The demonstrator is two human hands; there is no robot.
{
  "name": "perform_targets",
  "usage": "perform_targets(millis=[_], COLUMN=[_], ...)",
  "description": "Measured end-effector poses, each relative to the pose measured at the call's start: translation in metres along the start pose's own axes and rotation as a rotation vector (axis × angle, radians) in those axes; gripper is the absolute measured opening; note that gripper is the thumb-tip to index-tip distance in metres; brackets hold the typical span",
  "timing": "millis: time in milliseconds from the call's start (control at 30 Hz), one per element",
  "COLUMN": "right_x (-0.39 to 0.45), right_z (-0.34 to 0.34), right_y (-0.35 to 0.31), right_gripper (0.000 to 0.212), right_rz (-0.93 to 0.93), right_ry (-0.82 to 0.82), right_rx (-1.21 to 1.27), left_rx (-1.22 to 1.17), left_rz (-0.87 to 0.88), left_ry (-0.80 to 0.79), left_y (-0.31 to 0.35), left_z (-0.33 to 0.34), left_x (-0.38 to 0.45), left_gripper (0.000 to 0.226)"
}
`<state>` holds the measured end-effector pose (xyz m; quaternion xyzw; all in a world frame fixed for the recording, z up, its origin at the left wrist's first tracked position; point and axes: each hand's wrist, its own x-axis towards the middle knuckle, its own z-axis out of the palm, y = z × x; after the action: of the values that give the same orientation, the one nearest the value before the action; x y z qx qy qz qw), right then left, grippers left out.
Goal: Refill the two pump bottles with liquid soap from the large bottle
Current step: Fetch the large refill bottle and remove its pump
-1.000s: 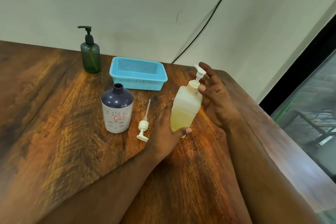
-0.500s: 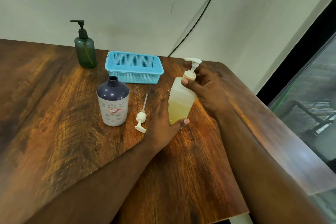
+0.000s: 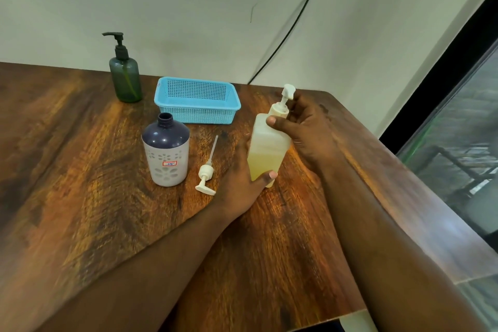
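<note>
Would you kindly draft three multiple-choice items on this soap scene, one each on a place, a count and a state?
1. Where does the loose white pump lie?
A. in the blue basket
B. on the table between the purple-topped bottle and the left hand
C. on the green bottle

2. How many bottles stand on the table?
A. two
B. three
C. four

3. What is the purple-topped bottle's state?
A. open, pump off
B. pump on
C. tipped over

Answers: 1 B, it lies on the wood beside the left hand. 2 B, green bottle, purple-topped and the yellowish bottle. 3 A, its neck is bare.
</note>
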<state>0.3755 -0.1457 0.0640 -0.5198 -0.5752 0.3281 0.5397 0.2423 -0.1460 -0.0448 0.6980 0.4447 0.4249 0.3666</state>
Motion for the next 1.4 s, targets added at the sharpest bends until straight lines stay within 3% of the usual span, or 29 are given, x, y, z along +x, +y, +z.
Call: perform_targets(millis=[67,200,367,567,733,967,1400], right_x=[-0.001,-0.001,-0.004,0.004,0.008,0.013,0.017], right_z=[-0.002,-0.011,-0.002,-0.014,-0.019,-0.03,-0.039], right_y=[0.0,-0.002,0.0,-0.004,-0.012,-0.04,-0.07], right_gripper=[0.034,0.038,0.043,0.045,0.04,0.042,0.044], right_rz=[0.01,0.032,-0.009,-0.062,-0.087,-0.2,-0.232], right_ry=[-0.06,-0.212,-0.009,-0.082,-0.093,0.102,0.118], right_rx=[0.125,0.312,-0.077,0.304,0.194,0.154,0.106], left_rx=[-0.036,0.013,0.045,0.043,0.051,0.048,0.056], left_rz=[-0.011,-0.005,0.01,0.0,-0.02,-0.032,-0.028], left_ry=[-0.004,-0.014,0.002,0.003,0.0,-0.007,-0.005], left_y=[-0.002,-0.002,-0.006,-0.007,-0.007,-0.006,-0.005], left_z=[-0.001,0.001,0.003,0.003,0.003,0.005,0.002], left_x=[0.001,0.003,0.004,0.007,0.008,0.007,0.005], left_gripper=[0.089,0.089,0.088,0.088,0.088,0.086,0.086])
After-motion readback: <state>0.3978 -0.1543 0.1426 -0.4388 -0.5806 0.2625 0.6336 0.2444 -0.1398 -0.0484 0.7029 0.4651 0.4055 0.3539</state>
